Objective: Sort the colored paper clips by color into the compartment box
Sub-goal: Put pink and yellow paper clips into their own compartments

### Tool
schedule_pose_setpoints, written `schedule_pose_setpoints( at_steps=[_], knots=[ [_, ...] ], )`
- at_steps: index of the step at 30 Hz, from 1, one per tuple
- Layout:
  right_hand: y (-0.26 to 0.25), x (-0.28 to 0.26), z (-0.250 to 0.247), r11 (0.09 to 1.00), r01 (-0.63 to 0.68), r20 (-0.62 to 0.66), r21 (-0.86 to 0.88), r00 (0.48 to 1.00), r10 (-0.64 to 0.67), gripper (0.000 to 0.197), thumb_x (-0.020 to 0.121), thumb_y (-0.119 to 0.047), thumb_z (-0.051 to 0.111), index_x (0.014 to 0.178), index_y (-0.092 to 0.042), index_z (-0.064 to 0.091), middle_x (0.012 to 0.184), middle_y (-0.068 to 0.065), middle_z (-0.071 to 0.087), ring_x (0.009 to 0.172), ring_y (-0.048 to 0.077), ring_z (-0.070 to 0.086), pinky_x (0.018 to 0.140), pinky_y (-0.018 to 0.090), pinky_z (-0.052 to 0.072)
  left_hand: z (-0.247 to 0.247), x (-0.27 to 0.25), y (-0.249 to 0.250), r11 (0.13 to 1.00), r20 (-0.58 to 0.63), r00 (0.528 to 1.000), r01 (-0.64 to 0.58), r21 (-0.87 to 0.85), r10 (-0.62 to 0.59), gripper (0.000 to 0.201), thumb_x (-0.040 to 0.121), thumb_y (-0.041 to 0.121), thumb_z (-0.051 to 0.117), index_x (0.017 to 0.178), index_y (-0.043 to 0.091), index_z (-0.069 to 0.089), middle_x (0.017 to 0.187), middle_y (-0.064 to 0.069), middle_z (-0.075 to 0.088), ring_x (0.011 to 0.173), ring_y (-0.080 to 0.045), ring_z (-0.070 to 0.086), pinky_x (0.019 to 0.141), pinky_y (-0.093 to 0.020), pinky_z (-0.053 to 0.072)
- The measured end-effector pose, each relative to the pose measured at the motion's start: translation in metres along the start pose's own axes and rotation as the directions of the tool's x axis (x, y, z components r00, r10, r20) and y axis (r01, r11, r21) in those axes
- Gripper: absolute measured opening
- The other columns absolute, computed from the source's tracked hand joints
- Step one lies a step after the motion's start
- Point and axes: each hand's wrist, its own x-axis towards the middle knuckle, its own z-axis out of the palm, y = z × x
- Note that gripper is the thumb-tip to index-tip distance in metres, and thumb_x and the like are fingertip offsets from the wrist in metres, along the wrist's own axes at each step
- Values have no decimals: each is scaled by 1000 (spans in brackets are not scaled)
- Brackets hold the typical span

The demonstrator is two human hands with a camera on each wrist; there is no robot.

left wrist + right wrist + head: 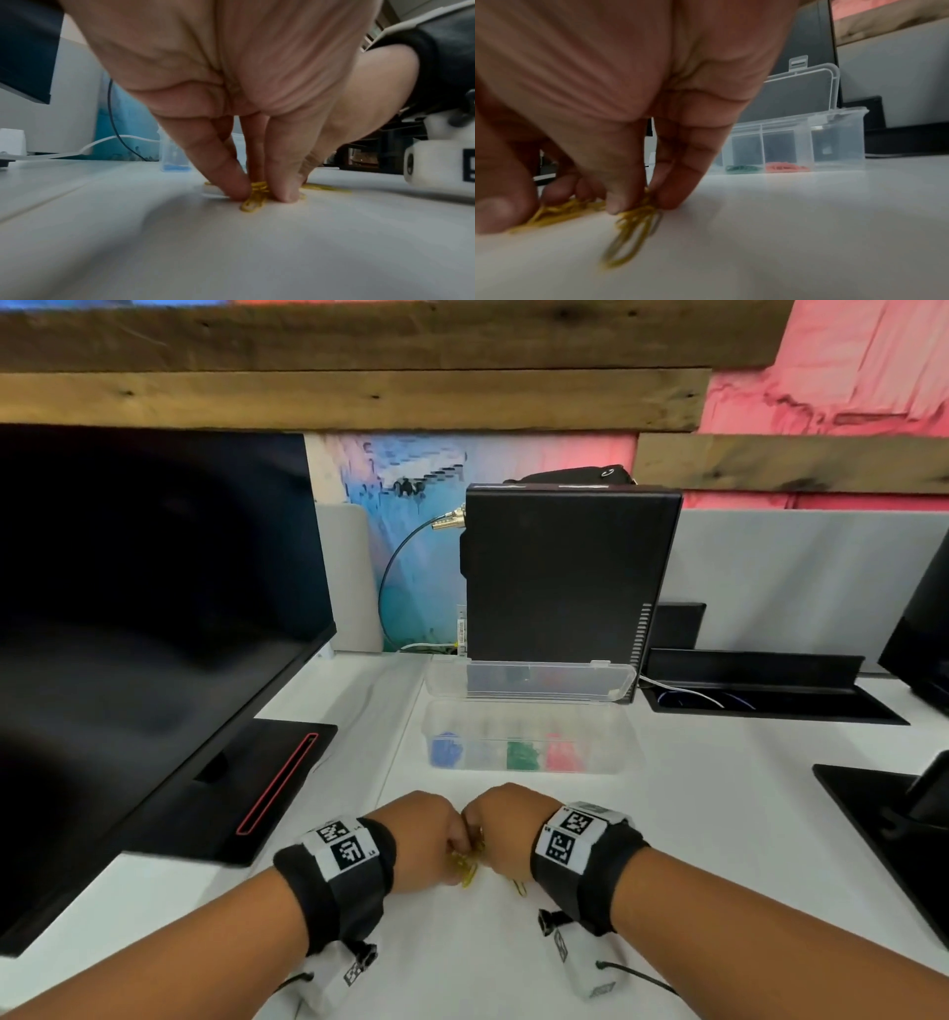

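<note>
both my left hand (431,839) and right hand (500,834) pinch the yellow paper clips (254,194) together on the table (667,814), to lift them as one bunch.

Black-and-white square code tags sit on the left wristband (345,846) and the right wristband (575,834); tiny letters beside them, seemingly "LA", "LB" and "RB", are too blurred to confirm. A white barcode sticker (461,626) on the black computer (565,572) cannot be read. No brand, number or word is legible elsewhere
</note>
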Motion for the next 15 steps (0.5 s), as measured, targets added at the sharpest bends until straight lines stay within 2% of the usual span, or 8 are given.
schedule_pose_setpoints(
  at_steps=[2,4,6,8,10,12,14,15],
  knots=[
    [1,-2,0,1000,5,8,-4,1000,-5,24,86,-6,59,105,-14,70,105,7,69,95,26,65,84,32,54,0,1,4,1000,-10,1000,-14,19,15,22,87,28,66,107,26,75,102,8,72,85,-7,57,77,-16,38],
    [3,0,2,1000,-4,27,20,1000,3,22,87,-6,59,105,-14,69,107,7,69,95,25,64,87,33,54,-1,3,7,999,-7,1000,-22,49,23,21,90,26,64,109,24,74,107,5,71,93,-12,61,79,-17,39],
    [8,0,2,994,-35,36,107,999,32,21,85,-8,59,102,-17,69,107,2,68,91,20,62,84,29,54,-3,3,8,998,-9,1000,-22,61,23,19,91,24,62,107,23,72,106,3,70,95,-15,62,78,-19,41],
    [18,-1,0,970,-65,31,233,998,60,22,79,-6,60,89,-24,68,96,-7,66,82,13,60,69,21,52,-6,4,7,999,-12,1000,-8,38,8,16,89,23,62,103,24,72,101,6,68,89,-12,59,77,-19,42],
    [29,-4,-5,916,-95,-1,390,995,103,24,74,-3,61,77,-26,64,76,-13,61,63,7,57,53,16,45,-10,4,1,1000,-42,999,14,-11,-15,13,86,25,63,96,28,71,89,13,63,86,-8,57,75,-17,42],
    [46,-9,-13,825,-107,-48,555,986,160,21,74,-1,64,75,-22,64,64,-7,61,49,8,55,50,17,45,-15,4,-8,996,-73,996,35,-86,-42,9,84,27,65,91,27,71,83,16,61,82,-4,58,71,-12,41],
    [67,-13,-23,743,-76,-141,665,964,224,19,76,1,68,76,-18,64,65,2,63,48,12,57,54,22,51,-18,4,-19,975,-96,993,43,-220,-66,9,84,26,69,90,22,73,82,12,64,66,2,58,61,-8,41],
    [78,-14,-30,715,-61,-198,697,942,272,18,76,0,69,75,-17,64,67,5,65,50,15,59,57,26,53,-20,4,-23,946,-94,992,49,-322,-83,9,84,23,71,90,18,74,81,8,66,57,2,57,55,-9,44]
  ],
)
